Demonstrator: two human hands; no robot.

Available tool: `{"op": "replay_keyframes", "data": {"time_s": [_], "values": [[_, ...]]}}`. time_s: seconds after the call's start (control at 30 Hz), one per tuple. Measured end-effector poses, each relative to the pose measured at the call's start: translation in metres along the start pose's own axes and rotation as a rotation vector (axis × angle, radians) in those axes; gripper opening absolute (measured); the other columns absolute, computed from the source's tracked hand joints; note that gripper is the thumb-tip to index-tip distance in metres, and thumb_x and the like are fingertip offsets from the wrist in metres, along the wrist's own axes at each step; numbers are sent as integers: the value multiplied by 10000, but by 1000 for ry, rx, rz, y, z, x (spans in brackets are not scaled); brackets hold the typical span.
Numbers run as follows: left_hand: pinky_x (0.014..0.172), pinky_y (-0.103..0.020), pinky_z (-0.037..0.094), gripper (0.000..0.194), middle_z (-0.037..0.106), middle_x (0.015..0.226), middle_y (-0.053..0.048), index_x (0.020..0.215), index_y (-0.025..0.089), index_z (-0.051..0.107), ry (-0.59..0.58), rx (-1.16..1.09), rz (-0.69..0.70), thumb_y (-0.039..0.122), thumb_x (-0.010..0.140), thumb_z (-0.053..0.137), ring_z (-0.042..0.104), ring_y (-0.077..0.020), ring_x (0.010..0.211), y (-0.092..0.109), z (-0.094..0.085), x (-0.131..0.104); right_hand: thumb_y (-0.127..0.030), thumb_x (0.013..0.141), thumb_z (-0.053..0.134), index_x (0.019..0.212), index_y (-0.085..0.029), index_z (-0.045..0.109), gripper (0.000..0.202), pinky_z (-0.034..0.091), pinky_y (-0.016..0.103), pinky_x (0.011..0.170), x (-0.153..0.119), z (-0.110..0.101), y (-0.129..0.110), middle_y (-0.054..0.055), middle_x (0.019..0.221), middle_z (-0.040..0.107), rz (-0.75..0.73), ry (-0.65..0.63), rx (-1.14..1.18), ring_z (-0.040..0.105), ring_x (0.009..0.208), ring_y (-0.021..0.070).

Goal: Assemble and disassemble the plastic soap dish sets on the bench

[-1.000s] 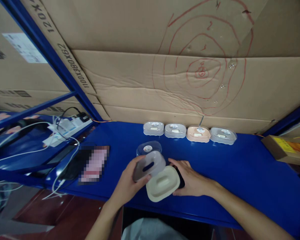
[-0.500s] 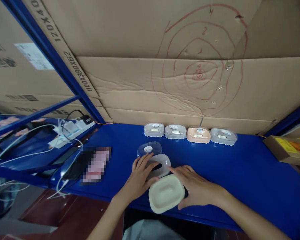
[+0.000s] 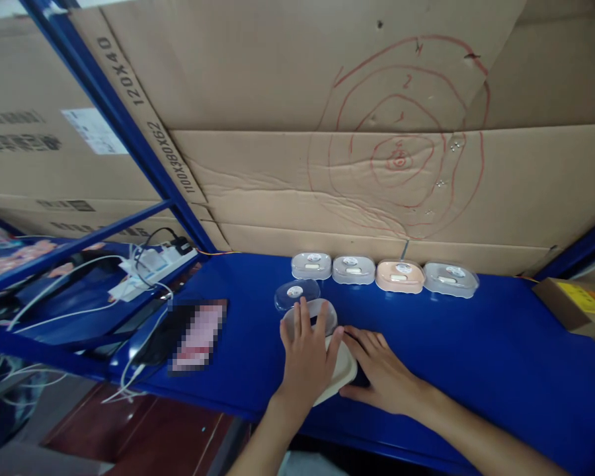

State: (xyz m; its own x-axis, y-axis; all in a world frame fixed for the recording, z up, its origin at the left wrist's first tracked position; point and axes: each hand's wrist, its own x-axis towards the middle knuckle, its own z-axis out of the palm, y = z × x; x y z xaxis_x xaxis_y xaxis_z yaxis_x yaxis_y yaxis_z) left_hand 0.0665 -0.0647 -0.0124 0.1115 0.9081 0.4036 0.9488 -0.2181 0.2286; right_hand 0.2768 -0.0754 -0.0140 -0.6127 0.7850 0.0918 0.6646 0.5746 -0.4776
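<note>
My left hand (image 3: 305, 360), its fingers stretched and spread, reaches over a grey oval insert with a dark central slot (image 3: 330, 316) and covers part of a cream dish (image 3: 344, 367). My right hand (image 3: 384, 360) grips the cream dish at its right edge, fingers at the upper corner and thumb at the lower one. Behind the grey insert lies a loose clear lid with a round sticker (image 3: 307, 291). The cream dish's left side is hidden under my left hand.
Along the cardboard back wall stand lidded boxes: two greyish ones (image 3: 311, 266) (image 3: 354, 271), a peach one (image 3: 400, 277) and another grey one (image 3: 451, 281). A power strip with cables (image 3: 149, 268) and a blurred-out pink item (image 3: 201, 337) lie left. A cardboard box (image 3: 570, 307) sits right.
My left hand has moved right and now overlaps the cream dish. The cream dish has shifted away from me and slightly right, with my right hand still at its edge. The view has tilted slightly.
</note>
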Motion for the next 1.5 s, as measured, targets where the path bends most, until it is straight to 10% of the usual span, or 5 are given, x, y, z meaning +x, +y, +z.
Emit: {"op": "replay_keyframes", "data": {"time_s": [0.37, 0.73, 1.13, 1.5], "values": [[1196, -812, 258, 618, 436, 1670, -294, 1605, 178, 542, -1, 110, -116, 513, 1087, 518, 367, -509, 1575, -28, 3, 22, -574, 1030, 647, 1714, -259, 298, 830, 332, 633, 1269, -5, -16, 0, 171, 1764, 337, -33, -102, -7, 365, 1590, 395], [1164, -753, 362, 559, 432, 1692, -245, 1552, 223, 584, -70, 72, -187, 537, 1116, 433, 392, -478, 1567, -79, -12, 75, -389, 1055, 626, 1228, -242, 722, 246, 536, 422, 1005, 3, 5, -16, 115, 1253, 677, -228, 56, -1, 653, 1104, 257], [1194, -819, 221, 649, 450, 1654, -312, 1591, 136, 552, -12, 145, -232, 552, 1099, 469, 367, -526, 1567, -48, 13, 61, -297, 993, 706, 1247, -206, 672, 272, 559, 489, 1019, 42, 25, -43, 123, 1258, 662, -162, 48, -9, 671, 1146, 304], [1230, -793, 221, 530, 538, 1623, -220, 1543, 168, 594, 2, 161, -180, 436, 1094, 509, 464, -434, 1520, -74, 19, 70, -293, 983, 701, 1523, -211, 538, 570, 465, 427, 1238, 41, 20, -32, 155, 1602, 520, -263, -26, 91, 544, 1471, 286]]}}
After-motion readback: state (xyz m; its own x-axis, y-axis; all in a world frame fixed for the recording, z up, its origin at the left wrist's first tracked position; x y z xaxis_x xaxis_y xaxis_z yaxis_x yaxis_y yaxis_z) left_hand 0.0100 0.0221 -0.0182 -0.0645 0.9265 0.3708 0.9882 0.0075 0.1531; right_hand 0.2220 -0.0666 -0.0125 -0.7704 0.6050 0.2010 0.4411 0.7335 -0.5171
